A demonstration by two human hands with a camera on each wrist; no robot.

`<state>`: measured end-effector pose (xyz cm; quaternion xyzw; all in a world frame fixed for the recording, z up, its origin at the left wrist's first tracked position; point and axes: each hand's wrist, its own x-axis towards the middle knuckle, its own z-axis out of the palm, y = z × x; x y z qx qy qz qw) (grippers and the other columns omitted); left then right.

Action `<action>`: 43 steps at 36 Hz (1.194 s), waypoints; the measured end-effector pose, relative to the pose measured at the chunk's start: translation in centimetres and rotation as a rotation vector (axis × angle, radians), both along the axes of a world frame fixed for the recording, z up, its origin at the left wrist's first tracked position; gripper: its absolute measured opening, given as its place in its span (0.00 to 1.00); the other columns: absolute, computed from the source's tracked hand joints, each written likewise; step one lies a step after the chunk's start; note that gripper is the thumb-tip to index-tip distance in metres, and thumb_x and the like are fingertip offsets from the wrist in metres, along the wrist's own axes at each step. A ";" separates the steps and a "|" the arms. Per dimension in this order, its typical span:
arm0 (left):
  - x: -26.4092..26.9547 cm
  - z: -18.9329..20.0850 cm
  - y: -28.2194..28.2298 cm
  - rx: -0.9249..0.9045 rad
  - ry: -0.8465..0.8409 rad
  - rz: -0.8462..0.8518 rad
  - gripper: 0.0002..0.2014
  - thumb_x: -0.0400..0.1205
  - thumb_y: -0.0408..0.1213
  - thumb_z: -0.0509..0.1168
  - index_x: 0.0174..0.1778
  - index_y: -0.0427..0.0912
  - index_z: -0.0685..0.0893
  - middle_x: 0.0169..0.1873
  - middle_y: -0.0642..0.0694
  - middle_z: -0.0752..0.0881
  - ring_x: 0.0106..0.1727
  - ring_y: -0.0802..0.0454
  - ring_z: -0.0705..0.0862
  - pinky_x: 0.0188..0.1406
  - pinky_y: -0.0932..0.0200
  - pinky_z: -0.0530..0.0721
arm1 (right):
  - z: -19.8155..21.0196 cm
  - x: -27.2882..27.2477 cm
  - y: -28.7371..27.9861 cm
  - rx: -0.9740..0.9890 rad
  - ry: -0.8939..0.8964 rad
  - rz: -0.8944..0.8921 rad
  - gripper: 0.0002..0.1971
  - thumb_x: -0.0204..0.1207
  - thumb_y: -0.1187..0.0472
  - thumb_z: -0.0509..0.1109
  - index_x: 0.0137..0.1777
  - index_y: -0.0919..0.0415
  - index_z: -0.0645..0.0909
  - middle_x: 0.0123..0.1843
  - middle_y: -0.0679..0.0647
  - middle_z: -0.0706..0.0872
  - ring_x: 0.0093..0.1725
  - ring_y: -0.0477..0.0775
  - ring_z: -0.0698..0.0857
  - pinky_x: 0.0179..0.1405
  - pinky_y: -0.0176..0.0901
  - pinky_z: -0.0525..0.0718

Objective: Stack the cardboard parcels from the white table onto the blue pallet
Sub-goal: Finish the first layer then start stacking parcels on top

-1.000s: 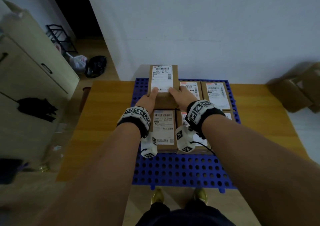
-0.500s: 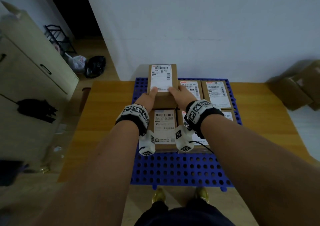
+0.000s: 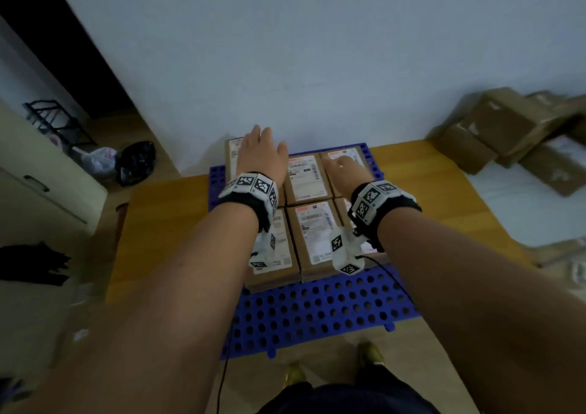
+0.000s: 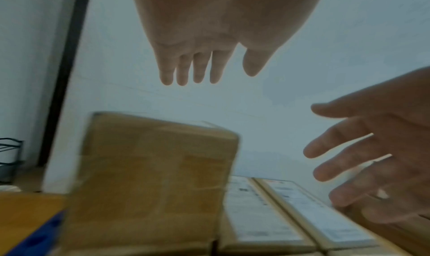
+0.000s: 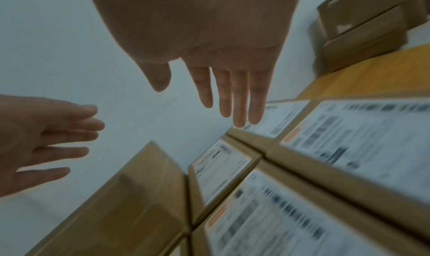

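Observation:
A blue perforated pallet [image 3: 317,312] lies on a wooden platform [image 3: 165,223]. Several labelled cardboard parcels [image 3: 317,236] lie flat on it in rows. One more parcel [image 3: 231,156] sits on top of the back left one; the left wrist view shows its brown side [image 4: 151,177]. My left hand [image 3: 261,153] hovers over it with fingers [image 4: 197,66] straight, holding nothing. My right hand [image 3: 341,169] is spread above the back right parcels, its fingers [image 5: 232,98] straight and empty. More parcels [image 3: 494,128] are piled on the white table [image 3: 507,210] to the right.
A white wall runs right behind the pallet. To the left stand a pale cabinet [image 3: 41,191], a black wire rack [image 3: 54,121] and a black bag [image 3: 136,163] on the floor. My shoes [image 3: 295,375] are at the pallet's near edge.
Both hands have let go of the top parcel and lifted off it. The right hand has swung to the right, and the view has turned toward the white table.

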<state>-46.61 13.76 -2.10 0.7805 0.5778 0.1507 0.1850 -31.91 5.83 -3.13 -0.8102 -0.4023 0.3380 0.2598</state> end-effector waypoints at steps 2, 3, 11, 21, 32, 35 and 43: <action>2.5 0.3 -0.7 -0.006 0.014 -0.052 0.28 0.88 0.48 0.49 0.83 0.40 0.59 0.84 0.44 0.54 0.84 0.45 0.52 0.83 0.50 0.52 | 0.1 2.3 -1.6 -0.027 -0.040 0.003 0.19 0.87 0.53 0.51 0.69 0.63 0.74 0.64 0.63 0.79 0.65 0.61 0.78 0.54 0.48 0.74; 3.9 0.4 -1.2 0.002 0.030 -0.078 0.28 0.88 0.49 0.49 0.83 0.40 0.59 0.84 0.44 0.54 0.84 0.45 0.53 0.83 0.49 0.52 | 0.1 3.6 -2.5 -0.036 -0.076 0.017 0.17 0.86 0.50 0.54 0.62 0.62 0.77 0.55 0.60 0.80 0.61 0.59 0.78 0.50 0.47 0.75; 16.4 -0.9 -6.6 -0.012 0.083 -0.250 0.28 0.87 0.51 0.51 0.80 0.39 0.65 0.82 0.43 0.60 0.82 0.45 0.59 0.81 0.49 0.59 | -0.4 15.3 -9.3 -0.065 -0.076 -0.187 0.27 0.79 0.45 0.66 0.74 0.56 0.72 0.67 0.55 0.81 0.63 0.58 0.81 0.50 0.44 0.75; 32.9 -2.0 -14.6 -0.170 0.010 -0.250 0.29 0.87 0.52 0.52 0.82 0.41 0.62 0.82 0.44 0.61 0.81 0.44 0.63 0.79 0.48 0.64 | -0.7 29.9 -17.3 -0.053 -0.156 -0.228 0.27 0.80 0.48 0.66 0.76 0.59 0.72 0.73 0.57 0.77 0.69 0.58 0.78 0.60 0.46 0.76; 43.9 -2.2 -18.4 -0.306 -0.061 -0.273 0.29 0.87 0.52 0.52 0.83 0.43 0.60 0.83 0.44 0.60 0.82 0.44 0.62 0.79 0.48 0.63 | -0.6 41.2 -20.2 -0.097 -0.161 -0.294 0.27 0.80 0.46 0.65 0.76 0.58 0.72 0.74 0.57 0.77 0.70 0.59 0.78 0.64 0.50 0.77; 46.3 -2.1 -17.4 -0.302 -0.074 -0.283 0.29 0.87 0.51 0.52 0.83 0.42 0.60 0.82 0.44 0.62 0.81 0.44 0.63 0.78 0.50 0.63 | -0.5 43.4 -19.5 -0.081 -0.143 -0.304 0.28 0.80 0.47 0.65 0.76 0.60 0.72 0.73 0.59 0.78 0.70 0.60 0.78 0.65 0.51 0.76; 51.8 -1.7 -14.2 -0.316 -0.096 -0.294 0.28 0.88 0.50 0.51 0.83 0.42 0.60 0.82 0.42 0.62 0.81 0.44 0.63 0.78 0.50 0.63 | -0.3 48.1 -16.5 -0.081 -0.120 -0.316 0.19 0.79 0.46 0.64 0.61 0.60 0.78 0.55 0.56 0.83 0.57 0.59 0.82 0.49 0.46 0.76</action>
